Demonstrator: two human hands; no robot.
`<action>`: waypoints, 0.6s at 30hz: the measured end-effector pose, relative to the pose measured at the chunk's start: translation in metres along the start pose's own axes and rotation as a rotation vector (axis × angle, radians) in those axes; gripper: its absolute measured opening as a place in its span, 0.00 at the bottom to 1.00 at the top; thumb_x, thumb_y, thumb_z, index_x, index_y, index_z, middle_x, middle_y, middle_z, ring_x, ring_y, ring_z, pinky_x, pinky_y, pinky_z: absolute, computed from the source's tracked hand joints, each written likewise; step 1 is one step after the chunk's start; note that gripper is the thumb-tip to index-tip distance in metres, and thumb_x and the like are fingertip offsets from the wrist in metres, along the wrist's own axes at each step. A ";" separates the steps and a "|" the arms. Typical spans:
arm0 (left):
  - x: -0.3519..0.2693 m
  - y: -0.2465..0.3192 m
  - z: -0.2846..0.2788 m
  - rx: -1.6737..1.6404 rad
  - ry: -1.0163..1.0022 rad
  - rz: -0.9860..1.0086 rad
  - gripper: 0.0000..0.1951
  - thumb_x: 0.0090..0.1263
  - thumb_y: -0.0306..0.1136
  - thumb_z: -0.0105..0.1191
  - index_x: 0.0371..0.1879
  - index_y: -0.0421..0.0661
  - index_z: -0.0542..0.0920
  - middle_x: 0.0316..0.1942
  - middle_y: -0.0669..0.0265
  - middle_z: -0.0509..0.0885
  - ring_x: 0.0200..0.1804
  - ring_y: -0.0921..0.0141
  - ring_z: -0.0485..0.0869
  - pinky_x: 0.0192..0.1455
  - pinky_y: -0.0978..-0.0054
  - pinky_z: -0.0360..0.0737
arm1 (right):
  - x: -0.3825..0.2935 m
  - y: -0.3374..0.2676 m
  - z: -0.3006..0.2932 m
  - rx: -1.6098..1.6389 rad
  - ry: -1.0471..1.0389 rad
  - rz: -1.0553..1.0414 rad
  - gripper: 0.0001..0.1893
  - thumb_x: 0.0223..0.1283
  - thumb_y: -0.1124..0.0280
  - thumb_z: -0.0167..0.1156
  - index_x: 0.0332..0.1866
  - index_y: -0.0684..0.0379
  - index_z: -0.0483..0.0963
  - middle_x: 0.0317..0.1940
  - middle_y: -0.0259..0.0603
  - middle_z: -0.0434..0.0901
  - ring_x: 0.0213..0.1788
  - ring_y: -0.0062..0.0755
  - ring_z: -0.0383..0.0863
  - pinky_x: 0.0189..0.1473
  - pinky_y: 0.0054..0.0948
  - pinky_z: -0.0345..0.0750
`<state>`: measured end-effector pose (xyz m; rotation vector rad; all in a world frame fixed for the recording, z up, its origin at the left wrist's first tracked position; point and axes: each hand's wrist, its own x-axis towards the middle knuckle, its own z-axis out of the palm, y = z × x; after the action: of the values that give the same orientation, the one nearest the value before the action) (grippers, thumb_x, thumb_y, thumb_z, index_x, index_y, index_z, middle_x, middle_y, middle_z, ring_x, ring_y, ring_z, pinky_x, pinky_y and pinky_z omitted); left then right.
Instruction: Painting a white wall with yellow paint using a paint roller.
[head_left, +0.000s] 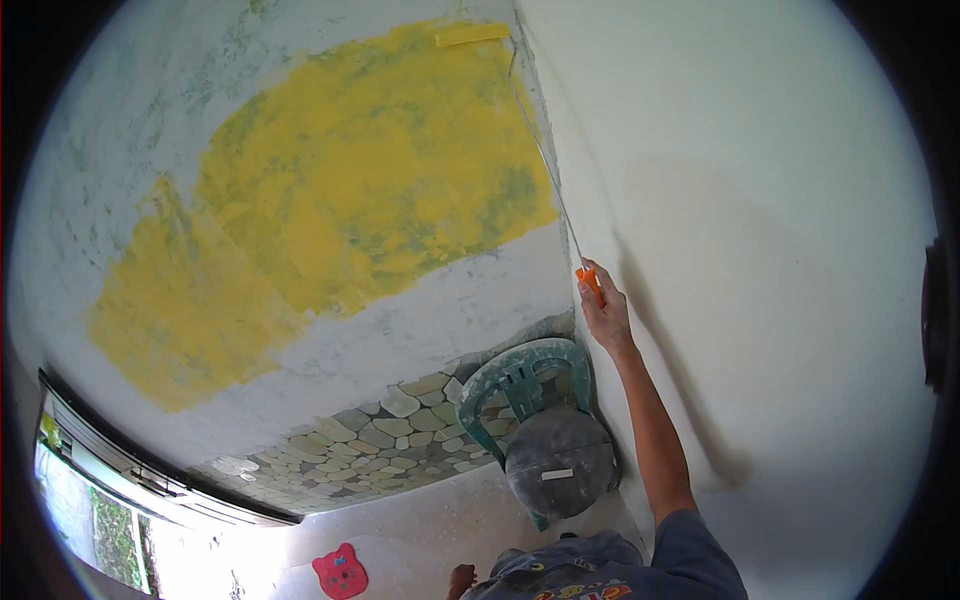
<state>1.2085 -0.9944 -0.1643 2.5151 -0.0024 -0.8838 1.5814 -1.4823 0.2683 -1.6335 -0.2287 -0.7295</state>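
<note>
My right hand (606, 309) is shut on the orange handle of a paint roller (590, 285), beside the corner where two walls meet. The roller's long metal frame runs up to a yellow-coated roller sleeve (472, 34), which lies against the upper edge of a yellow painted patch (360, 172) on the wall. Grey-green marks show through the yellow in places. Low at the bottom of the view is my left hand (463, 577), away from the roller; its fingers look curled, but whether it holds anything is unclear.
A green plastic armchair (480, 405) with pale spatters stands in the corner, with a round grey stool or lid (559, 450) at it. Stone cladding (375, 442) covers the lower wall. A red cat-shaped mat (340, 573) lies on the floor. An opening with a dark frame (165, 487) is at lower left.
</note>
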 end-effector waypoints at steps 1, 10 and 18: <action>-0.013 -0.017 -0.004 0.157 0.085 0.051 0.17 0.57 0.48 0.60 0.29 0.45 0.78 0.30 0.57 0.83 0.39 0.55 0.83 0.41 0.57 0.80 | 0.004 -0.003 0.023 -0.042 0.017 -0.059 0.21 0.73 0.61 0.51 0.66 0.57 0.65 0.20 0.27 0.66 0.20 0.14 0.62 0.23 0.20 0.65; 0.018 -0.038 0.029 0.391 0.161 0.232 0.20 0.57 0.52 0.60 0.29 0.46 0.78 0.30 0.57 0.83 0.39 0.54 0.83 0.41 0.56 0.80 | 0.035 0.007 -0.003 -0.349 0.051 -0.051 0.17 0.74 0.56 0.46 0.58 0.56 0.62 0.29 0.53 0.79 0.32 0.55 0.81 0.35 0.44 0.77; 0.022 -0.039 0.024 0.437 0.140 0.208 0.14 0.60 0.45 0.59 0.30 0.45 0.78 0.31 0.60 0.84 0.38 0.59 0.85 0.39 0.59 0.82 | -0.029 0.058 0.019 -0.657 -0.005 0.249 0.17 0.73 0.56 0.45 0.52 0.60 0.61 0.27 0.63 0.79 0.33 0.66 0.80 0.34 0.56 0.76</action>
<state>1.2058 -0.9734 -0.2109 2.9034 -0.4490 -0.6764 1.5961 -1.4689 0.2037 -2.2333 0.2387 -0.6415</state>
